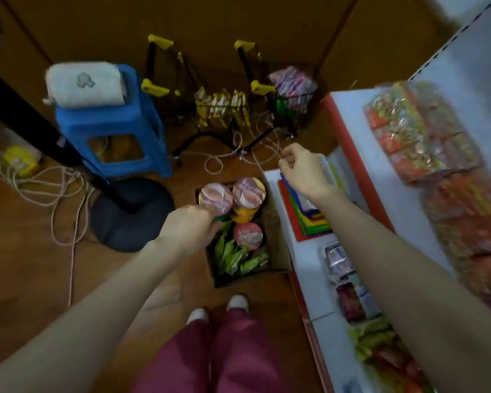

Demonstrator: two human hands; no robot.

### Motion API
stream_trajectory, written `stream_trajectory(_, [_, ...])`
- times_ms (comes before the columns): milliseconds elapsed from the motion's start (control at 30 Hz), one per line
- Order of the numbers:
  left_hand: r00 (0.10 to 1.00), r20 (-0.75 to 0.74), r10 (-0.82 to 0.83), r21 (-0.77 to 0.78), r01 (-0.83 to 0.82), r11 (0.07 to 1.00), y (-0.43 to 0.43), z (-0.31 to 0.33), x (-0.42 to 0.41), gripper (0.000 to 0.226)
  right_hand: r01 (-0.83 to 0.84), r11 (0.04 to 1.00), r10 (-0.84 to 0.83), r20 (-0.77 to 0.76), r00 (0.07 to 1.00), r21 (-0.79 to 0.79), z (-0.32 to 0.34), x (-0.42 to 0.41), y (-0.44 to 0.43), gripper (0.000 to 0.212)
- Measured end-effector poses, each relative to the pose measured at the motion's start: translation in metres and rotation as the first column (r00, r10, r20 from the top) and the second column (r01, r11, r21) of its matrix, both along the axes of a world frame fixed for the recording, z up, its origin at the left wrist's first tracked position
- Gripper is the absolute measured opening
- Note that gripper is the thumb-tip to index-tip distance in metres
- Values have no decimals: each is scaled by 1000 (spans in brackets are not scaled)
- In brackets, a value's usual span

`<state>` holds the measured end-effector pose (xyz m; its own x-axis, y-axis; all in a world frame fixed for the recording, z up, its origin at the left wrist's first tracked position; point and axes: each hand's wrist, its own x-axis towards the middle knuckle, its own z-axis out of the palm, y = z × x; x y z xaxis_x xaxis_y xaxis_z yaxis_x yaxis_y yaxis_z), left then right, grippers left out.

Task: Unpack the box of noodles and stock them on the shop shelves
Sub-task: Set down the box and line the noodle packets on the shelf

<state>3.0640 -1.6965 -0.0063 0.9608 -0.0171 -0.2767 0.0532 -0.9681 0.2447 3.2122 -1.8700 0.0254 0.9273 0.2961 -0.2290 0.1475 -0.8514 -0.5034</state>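
Left hand (190, 225) fingers clamped on noodle cup (216, 197) over box (279, 256); right hand (301, 168) loosely curled, empty.

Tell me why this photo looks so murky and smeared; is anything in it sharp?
Head view: the light is dim and warm. The noodle packs on the shelf at right are streaked by motion blur. The cup at the left hand and the blue stool are soft but readable. The wide lens bows the shelf edge.

The cardboard box (278, 251) looks matt, the noodle cups (248, 191) glossy on top (green packets (233, 256) too), the stool (111, 120) smooth plastic.
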Motion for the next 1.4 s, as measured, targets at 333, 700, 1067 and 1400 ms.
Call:
stream_trajectory(333, [949, -315, -23, -6, 23, 1000, -48, -235, -19, 30, -112, 970, 57, -244, 968, -217, -271, -45, -61, 23])
stream_trajectory(700, [911, -410, -48, -11, 48, 999, -114, -487, 5, 36, -505, 750, 298, -464, 834, -427, -514, -65, -119, 40])
stream_trajectory(1067, [939, -341, -47, 175, 113, 978, -138, -581, 46, 48, -693, 470, 392, -574, 719, -547, -606, -44, -113, 50])
stream_trajectory(1400, [947, -316, -56, 79, 85, 993, -145, -576, 50, 30, -768, 409, 480, -599, 641, -493, -600, -47, -113, 38])
